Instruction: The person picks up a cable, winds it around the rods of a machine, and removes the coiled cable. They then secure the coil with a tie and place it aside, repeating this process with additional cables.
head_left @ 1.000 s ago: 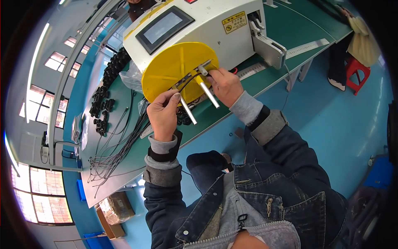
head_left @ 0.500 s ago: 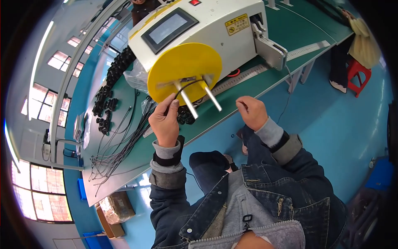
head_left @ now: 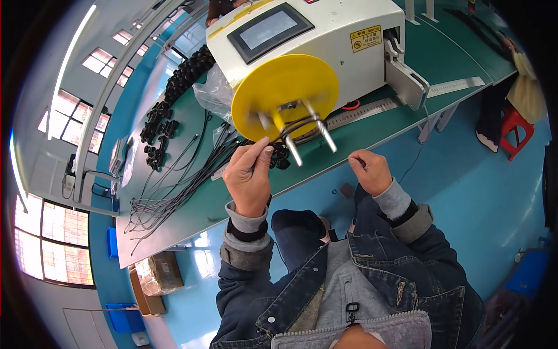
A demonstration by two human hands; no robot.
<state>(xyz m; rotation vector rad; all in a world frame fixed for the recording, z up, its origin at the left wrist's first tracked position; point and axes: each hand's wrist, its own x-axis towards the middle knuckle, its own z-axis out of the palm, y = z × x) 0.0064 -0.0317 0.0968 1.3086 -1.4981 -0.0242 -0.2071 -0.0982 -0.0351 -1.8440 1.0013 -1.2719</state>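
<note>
A white winding machine (head_left: 325,52) stands on the green table, with a yellow disc (head_left: 256,96) on its front. Two metal prongs (head_left: 328,139) stick out from the disc, blurred at their bases. Loops of a black cable (head_left: 303,123) lie around the prongs. My left hand (head_left: 250,177) is just below the disc, thumb and forefinger pinched on the cable where it comes off the loops. To the right of the prongs, past the table's front edge, my right hand (head_left: 372,173) hangs in the air with curled fingers and nothing visible in them.
Loose dark cables (head_left: 168,203) spread over the table's left part, beside a pile of black coiled cables (head_left: 186,72) and a clear plastic bag (head_left: 214,93). A steel ruler (head_left: 456,85) runs along the front edge. A red stool (head_left: 516,136) and a person's leg are at right.
The disc and prongs have turned, and the cable now forms several loops around the prongs. My left hand stays beside the disc, still pinching. The whole view has shifted slightly.
</note>
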